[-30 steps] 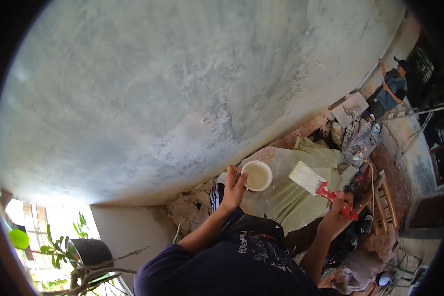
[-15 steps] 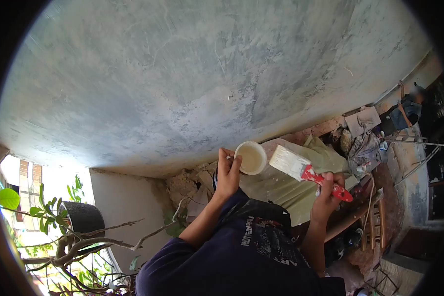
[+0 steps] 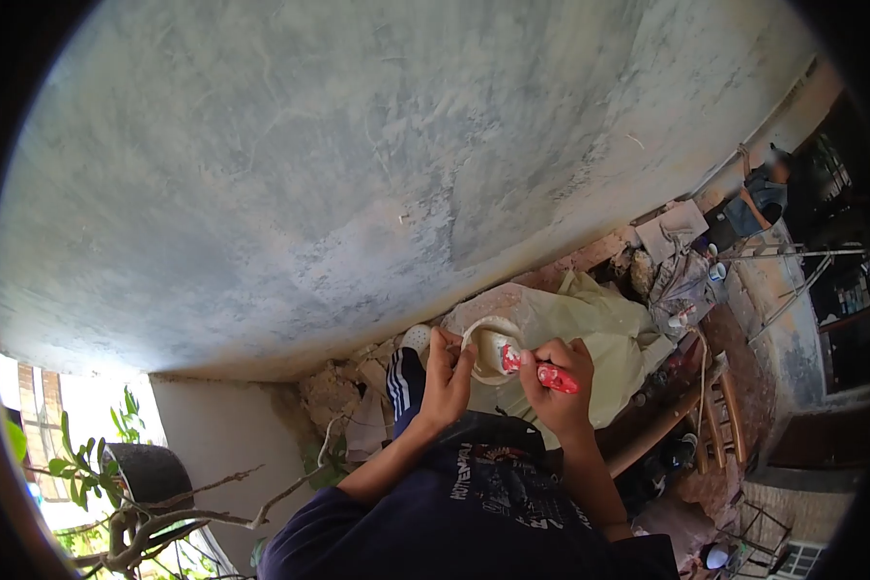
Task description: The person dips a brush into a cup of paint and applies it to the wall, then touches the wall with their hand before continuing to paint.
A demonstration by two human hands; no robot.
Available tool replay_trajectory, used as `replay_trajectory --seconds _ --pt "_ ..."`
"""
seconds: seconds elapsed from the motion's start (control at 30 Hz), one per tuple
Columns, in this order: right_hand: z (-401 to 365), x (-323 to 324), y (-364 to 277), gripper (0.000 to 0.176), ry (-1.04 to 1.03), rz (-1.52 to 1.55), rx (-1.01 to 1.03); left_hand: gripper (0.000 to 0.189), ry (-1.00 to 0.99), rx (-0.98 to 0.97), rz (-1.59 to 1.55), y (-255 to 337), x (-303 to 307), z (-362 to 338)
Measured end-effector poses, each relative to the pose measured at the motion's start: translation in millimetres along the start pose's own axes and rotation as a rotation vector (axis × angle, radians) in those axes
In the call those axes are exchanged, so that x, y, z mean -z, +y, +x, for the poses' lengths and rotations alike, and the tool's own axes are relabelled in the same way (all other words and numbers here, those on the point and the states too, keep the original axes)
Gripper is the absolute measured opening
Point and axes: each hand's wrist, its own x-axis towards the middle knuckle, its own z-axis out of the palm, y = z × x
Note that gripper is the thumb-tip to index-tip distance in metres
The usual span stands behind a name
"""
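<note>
My left hand [image 3: 446,379] grips a small white paint cup [image 3: 479,332] by its rim, with the cup's mouth facing me. In my right hand [image 3: 563,387] is a paintbrush [image 3: 558,378] with a red handle spotted with white. Its bristles are inside the cup, and the lower part of them is hidden by the cup's wall and the fingers. Beyond both hands stands a large grey wall [image 3: 358,174] with patchy, rough plaster.
A pale yellow sheet [image 3: 590,333] covers something along the wall's foot. Bare branches [image 3: 213,517] and a dark pot [image 3: 148,474] are at lower left. A wooden chair [image 3: 723,420] lies to the right. Another person [image 3: 759,198] is near the wall's far end, beside a metal frame [image 3: 802,253].
My right hand has moved left and brought the brush from beside the cup into it. The view has shifted slightly, and a striped trouser leg and a shoe now show beside my left hand.
</note>
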Motion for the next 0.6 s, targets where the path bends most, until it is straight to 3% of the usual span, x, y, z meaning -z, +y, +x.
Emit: replay_trajectory --seconds 0.13,0.6 --pt "5.1 -0.6 -3.5 0.025 -0.043 -0.043 -0.047 0.014 -0.045 -0.016 0.023 -9.4 -4.6 -0.4" --pt "-2.6 0.2 7.4 0.025 0.151 -0.066 -0.078 0.013 -0.076 -0.033 0.017 -18.9 -4.1 6.8"
